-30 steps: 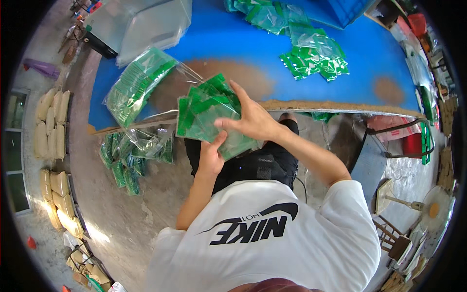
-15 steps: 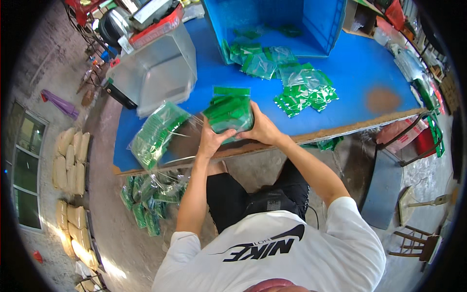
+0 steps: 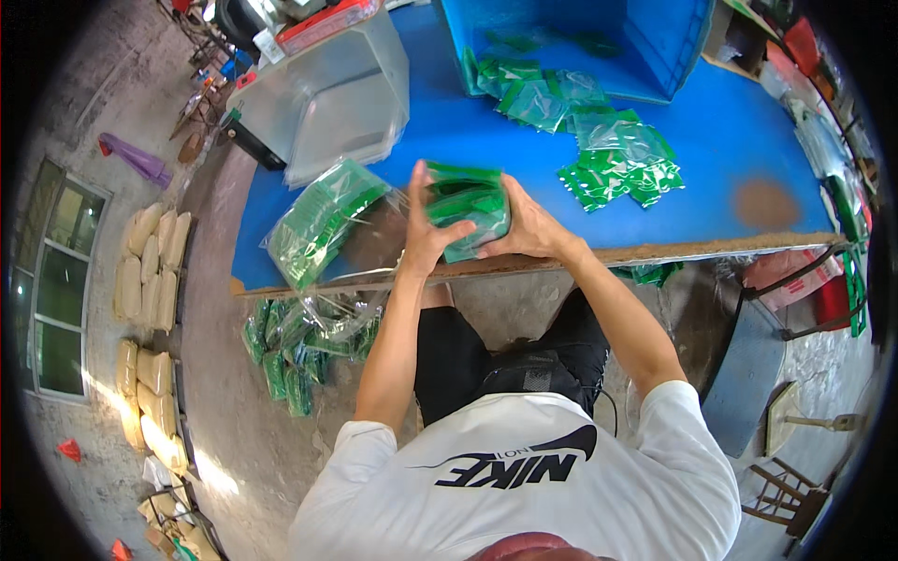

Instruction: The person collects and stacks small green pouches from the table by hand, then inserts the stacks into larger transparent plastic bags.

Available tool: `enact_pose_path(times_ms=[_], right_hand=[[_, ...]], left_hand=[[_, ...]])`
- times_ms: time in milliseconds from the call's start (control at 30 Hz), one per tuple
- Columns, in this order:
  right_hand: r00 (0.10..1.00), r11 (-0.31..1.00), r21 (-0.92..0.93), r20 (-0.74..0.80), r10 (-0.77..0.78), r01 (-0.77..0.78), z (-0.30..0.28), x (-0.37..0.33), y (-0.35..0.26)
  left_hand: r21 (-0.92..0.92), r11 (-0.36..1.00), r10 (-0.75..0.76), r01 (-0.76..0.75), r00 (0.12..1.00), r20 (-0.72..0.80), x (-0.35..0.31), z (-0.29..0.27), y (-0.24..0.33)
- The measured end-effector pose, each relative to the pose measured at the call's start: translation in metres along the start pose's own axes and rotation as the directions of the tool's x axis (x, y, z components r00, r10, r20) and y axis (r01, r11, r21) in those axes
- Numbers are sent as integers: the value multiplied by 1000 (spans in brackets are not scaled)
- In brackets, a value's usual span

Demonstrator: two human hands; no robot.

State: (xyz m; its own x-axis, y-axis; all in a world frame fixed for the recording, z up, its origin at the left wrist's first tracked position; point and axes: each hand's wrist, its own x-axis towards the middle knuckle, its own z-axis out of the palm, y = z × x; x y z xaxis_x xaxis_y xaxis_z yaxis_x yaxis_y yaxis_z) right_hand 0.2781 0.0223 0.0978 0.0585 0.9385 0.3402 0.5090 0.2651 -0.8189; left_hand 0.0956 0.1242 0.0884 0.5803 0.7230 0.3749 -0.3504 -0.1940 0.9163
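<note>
Between my two hands, just above the table's front edge, is a stack of green and clear plastic packets (image 3: 468, 210). My left hand (image 3: 427, 224) presses its left side, thumb across the front. My right hand (image 3: 530, 222) is wrapped round the right side. Left of my left hand lies a large clear bag of green packets (image 3: 327, 220) on the blue table (image 3: 711, 154). To the right, a loose pile of green and clear packets (image 3: 622, 159) spreads out from the open side of a blue crate (image 3: 687, 56), where more packets lie.
A translucent plastic bin (image 3: 346, 103) stands at the back left of the table. Several filled green bags (image 3: 295, 374) lie on the floor below the left edge. At far right are a grey-blue board (image 3: 745, 365) and a wooden stool (image 3: 795, 496).
My view has shifted, so the table and its things appear further right and higher. Both hands still hold the stack; my left fingers have risen along its side.
</note>
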Motion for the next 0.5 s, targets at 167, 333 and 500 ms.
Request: enact_pose_path(times_ms=[167,333,500], right_hand=[[987,988,73,94,129,-136,1,1,-3],[999,992,-118,16,-49,50,1,-7,15],[997,964,-263,55,55,-38,0,0,19]], left_hand=[[8,1000,-15,14,999,45,-3,1,-3],[4,997,-78,78,993,85,-10,5,-10],[265,964,-37,-10,984,173,-12,0,-6]])
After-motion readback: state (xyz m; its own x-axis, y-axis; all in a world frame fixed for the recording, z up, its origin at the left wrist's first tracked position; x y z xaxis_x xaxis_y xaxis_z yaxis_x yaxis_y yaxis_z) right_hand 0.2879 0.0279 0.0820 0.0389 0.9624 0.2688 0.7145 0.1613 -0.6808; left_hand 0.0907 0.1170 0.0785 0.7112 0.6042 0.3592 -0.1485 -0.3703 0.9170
